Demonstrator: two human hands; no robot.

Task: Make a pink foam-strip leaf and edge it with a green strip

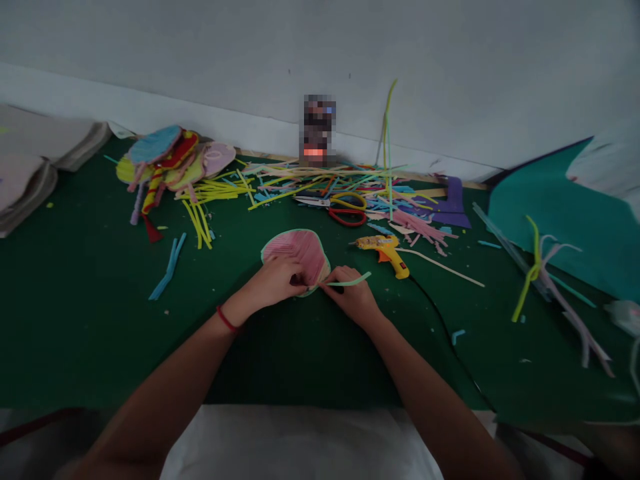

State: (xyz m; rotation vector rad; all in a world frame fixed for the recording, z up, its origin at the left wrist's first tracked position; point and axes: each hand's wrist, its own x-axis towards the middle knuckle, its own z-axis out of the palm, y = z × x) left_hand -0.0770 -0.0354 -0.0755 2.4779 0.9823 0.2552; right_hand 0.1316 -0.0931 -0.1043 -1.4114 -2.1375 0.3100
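Note:
A round pink piece [303, 248] with a ribbed surface and a light green border lies in front of me on the table. My left hand [276, 283] rests over its lower left side, the fingers closed at its lower edge. At the lower right edge, my right hand [353, 297] pinches a light green pipe cleaner [361, 279], whose free end sticks out to the right. The pipe cleaner's other end meets the border between my fingertips, where the exact contact is hidden. A yellow glue gun [387, 250] lies just beyond my right hand.
Scissors [345, 205] with one yellow and one red handle lie before a pile of coloured pipe cleaners [300, 177]. Finished-looking round fans [170, 160] are stacked back left. A teal sheet [555, 207] stands at right. The glue gun's black cord [443, 333] runs to the front edge.

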